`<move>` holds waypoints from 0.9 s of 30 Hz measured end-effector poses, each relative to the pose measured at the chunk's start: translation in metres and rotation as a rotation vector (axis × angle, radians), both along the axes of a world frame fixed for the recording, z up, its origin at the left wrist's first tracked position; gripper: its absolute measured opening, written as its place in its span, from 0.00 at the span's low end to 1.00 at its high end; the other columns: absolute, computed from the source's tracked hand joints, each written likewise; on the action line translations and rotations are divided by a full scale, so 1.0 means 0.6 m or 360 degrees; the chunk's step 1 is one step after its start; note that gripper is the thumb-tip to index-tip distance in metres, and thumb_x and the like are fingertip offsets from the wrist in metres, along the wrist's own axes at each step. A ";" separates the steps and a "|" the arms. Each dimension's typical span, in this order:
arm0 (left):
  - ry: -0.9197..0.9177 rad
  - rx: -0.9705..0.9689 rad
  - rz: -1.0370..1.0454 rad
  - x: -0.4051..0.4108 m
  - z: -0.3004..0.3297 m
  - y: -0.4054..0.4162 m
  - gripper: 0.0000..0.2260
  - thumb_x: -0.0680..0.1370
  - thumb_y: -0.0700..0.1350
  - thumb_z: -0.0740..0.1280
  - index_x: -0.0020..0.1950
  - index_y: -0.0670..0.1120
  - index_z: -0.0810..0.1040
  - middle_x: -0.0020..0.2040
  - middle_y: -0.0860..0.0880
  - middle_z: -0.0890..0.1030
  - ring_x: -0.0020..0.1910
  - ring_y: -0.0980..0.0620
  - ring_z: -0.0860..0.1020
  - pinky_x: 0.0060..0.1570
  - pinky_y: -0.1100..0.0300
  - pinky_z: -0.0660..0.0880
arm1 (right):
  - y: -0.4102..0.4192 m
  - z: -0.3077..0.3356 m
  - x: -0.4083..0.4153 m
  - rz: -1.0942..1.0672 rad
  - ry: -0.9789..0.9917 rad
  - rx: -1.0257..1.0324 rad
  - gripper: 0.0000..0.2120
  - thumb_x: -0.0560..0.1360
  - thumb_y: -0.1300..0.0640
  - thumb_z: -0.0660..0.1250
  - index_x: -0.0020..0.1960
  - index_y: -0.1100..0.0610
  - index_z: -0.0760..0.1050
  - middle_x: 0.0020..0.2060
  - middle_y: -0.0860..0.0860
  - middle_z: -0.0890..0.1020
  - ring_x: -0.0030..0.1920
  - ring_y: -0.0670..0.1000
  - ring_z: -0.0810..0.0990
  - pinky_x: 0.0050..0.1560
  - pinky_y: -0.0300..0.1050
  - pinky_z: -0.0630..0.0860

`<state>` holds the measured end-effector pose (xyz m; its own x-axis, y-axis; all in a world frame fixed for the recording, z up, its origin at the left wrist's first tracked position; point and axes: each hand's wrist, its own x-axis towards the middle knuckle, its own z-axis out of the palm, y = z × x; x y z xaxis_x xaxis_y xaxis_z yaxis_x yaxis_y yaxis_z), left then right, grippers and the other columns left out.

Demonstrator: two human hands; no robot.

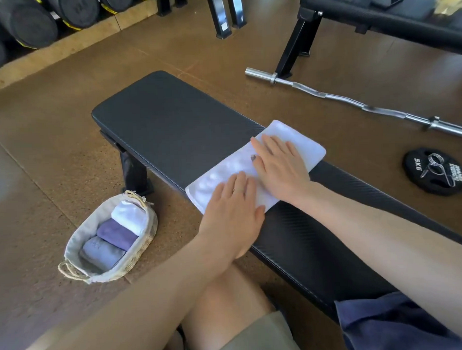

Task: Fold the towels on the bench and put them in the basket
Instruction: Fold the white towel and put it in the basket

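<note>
A white towel (229, 172), folded into a long strip, lies across the black padded bench (170, 129). My left hand (232, 208) presses flat on the near end of the strip, fingers straight. My right hand (279, 164) lies flat on the middle of it, fingers spread. On the floor to the left of the bench stands a woven basket (77, 240) with a cloth lining. It holds three folded towels in a row: a white one (128, 213), a purple one (118, 233) and a grey one (103, 252).
A curled chrome barbell (353, 102) lies on the brown floor beyond the bench, with a 5 kg weight plate (431, 170) near it. A second bench (376, 15) stands at the back right. Dark rolls on a rack (30, 22) fill the back left. A dark blue cloth (387, 324) lies near my right arm.
</note>
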<state>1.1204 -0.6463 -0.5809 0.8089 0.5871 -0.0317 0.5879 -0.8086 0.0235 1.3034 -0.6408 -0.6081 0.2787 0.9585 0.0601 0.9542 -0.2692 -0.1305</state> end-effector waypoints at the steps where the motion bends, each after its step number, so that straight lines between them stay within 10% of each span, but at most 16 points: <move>1: 0.0121 -0.0057 0.0063 -0.006 -0.009 0.001 0.33 0.80 0.58 0.39 0.81 0.42 0.54 0.80 0.40 0.57 0.78 0.41 0.57 0.75 0.46 0.57 | -0.003 -0.004 0.005 -0.0008 -0.0010 -0.0033 0.33 0.79 0.43 0.36 0.80 0.51 0.58 0.78 0.53 0.62 0.76 0.55 0.60 0.74 0.55 0.57; 5: 0.0167 -0.0311 0.0254 -0.027 -0.023 0.033 0.31 0.82 0.63 0.40 0.81 0.52 0.35 0.81 0.43 0.35 0.80 0.44 0.35 0.78 0.46 0.39 | 0.000 -0.003 0.019 0.0006 -0.0004 -0.0065 0.34 0.78 0.41 0.36 0.80 0.50 0.57 0.77 0.51 0.62 0.73 0.54 0.61 0.71 0.54 0.58; 16: 0.0038 -0.0352 0.0418 -0.041 -0.031 0.040 0.34 0.79 0.70 0.43 0.81 0.58 0.37 0.81 0.43 0.35 0.80 0.44 0.36 0.79 0.48 0.39 | 0.005 0.015 0.085 -0.0344 -0.0157 -0.0133 0.28 0.82 0.43 0.39 0.80 0.48 0.55 0.75 0.57 0.65 0.73 0.59 0.63 0.73 0.58 0.57; 22: 0.0060 -0.0339 0.0414 -0.041 -0.035 0.041 0.35 0.78 0.71 0.44 0.81 0.58 0.37 0.81 0.43 0.36 0.80 0.44 0.36 0.78 0.49 0.39 | -0.026 0.009 0.001 0.0368 0.0050 -0.0139 0.27 0.83 0.44 0.40 0.81 0.45 0.54 0.80 0.50 0.56 0.79 0.53 0.54 0.77 0.54 0.52; 27: 0.0070 -0.0310 0.0415 -0.040 -0.028 0.043 0.36 0.78 0.72 0.43 0.81 0.58 0.39 0.82 0.43 0.39 0.81 0.43 0.39 0.79 0.48 0.40 | -0.031 0.009 0.073 -0.0031 -0.0025 -0.0187 0.25 0.84 0.46 0.42 0.81 0.45 0.53 0.81 0.51 0.55 0.80 0.54 0.52 0.78 0.55 0.48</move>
